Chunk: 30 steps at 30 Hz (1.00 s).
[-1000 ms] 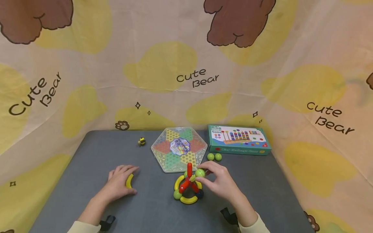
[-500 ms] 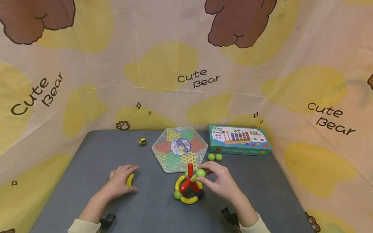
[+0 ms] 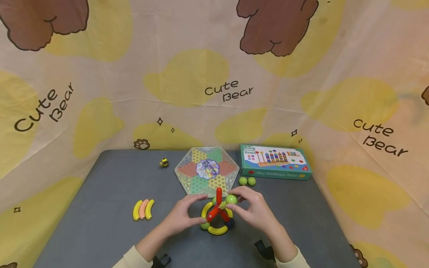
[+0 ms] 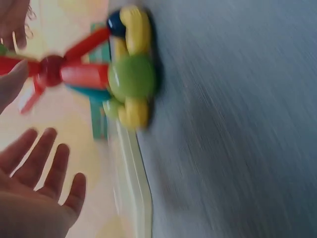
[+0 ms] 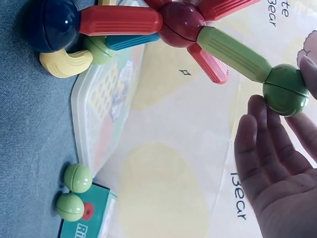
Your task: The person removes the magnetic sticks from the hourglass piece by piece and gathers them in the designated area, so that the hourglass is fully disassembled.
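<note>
A magnetic stick-and-ball construction stands on the table, with red rods rising from a ring of yellow curved pieces, green balls and a dark blue ball. From its dark red centre ball a light green rod sticks out, ending in a green ball. My right hand pinches that end ball between thumb and fingers. At the construction's left side is my left hand, fingers spread and nothing gripped; in the left wrist view its thumb overlaps a red rod.
Two yellow curved pieces and a pink one lie at left. Behind the construction is a hexagonal Chinese checkers board. Two loose green balls sit before a Ring Challenge Game box. A small bee toy stands at the back.
My left hand has let go of the yellow curved piece at left and moved right to the construction. My right hand stays on the green ball.
</note>
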{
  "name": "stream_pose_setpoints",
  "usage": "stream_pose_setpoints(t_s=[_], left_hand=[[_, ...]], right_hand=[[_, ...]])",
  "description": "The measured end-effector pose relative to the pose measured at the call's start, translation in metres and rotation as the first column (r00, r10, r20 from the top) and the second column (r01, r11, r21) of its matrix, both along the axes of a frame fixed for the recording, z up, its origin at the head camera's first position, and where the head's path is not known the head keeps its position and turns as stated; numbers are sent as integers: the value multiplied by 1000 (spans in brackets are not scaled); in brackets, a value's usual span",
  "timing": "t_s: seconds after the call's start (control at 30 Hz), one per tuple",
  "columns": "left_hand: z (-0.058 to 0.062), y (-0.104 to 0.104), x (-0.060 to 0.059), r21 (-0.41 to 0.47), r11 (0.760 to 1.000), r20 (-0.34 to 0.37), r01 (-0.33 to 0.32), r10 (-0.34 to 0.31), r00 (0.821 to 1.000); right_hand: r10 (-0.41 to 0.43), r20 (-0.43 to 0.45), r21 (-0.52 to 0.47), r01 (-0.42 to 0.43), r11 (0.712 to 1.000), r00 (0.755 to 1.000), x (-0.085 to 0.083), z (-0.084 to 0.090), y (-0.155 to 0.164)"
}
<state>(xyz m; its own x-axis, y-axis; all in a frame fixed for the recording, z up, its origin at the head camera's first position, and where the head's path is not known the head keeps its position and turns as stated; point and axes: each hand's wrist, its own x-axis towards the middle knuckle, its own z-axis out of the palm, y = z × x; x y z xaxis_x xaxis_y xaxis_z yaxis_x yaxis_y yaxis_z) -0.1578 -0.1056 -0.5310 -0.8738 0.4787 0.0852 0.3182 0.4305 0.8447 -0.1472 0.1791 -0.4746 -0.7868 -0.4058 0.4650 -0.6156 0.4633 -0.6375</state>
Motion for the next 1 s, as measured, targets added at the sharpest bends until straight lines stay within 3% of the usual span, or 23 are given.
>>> stream_pose_setpoints(t_s=[0.07, 0.23, 0.5, 0.7, 0.83, 1.0], left_hand=[[-1, 12, -2, 68, 998, 21, 9, -11, 1000], [-5, 34, -8, 122, 992, 66, 37, -46, 997], [-9, 49, -14, 203, 979, 173, 10, -46, 984], [-11, 51, -15, 206, 979, 183, -4, -35, 982], [-11, 52, -15, 203, 979, 187, -16, -23, 982], [-11, 52, -14, 189, 982, 170, -25, -8, 985]], right_hand=[[1, 11, -19, 0, 1000, 1000, 0, 0, 0], [-5, 92, -80, 12, 997, 996, 4, -5, 2], [-41, 253, -170, 87, 982, 966, 12, -9, 3], [-12, 378, -251, 114, 961, 926, 10, -10, 5], [-12, 395, -271, 129, 954, 919, 8, -11, 8], [-111, 412, -241, 225, 944, 905, 3, -10, 11]])
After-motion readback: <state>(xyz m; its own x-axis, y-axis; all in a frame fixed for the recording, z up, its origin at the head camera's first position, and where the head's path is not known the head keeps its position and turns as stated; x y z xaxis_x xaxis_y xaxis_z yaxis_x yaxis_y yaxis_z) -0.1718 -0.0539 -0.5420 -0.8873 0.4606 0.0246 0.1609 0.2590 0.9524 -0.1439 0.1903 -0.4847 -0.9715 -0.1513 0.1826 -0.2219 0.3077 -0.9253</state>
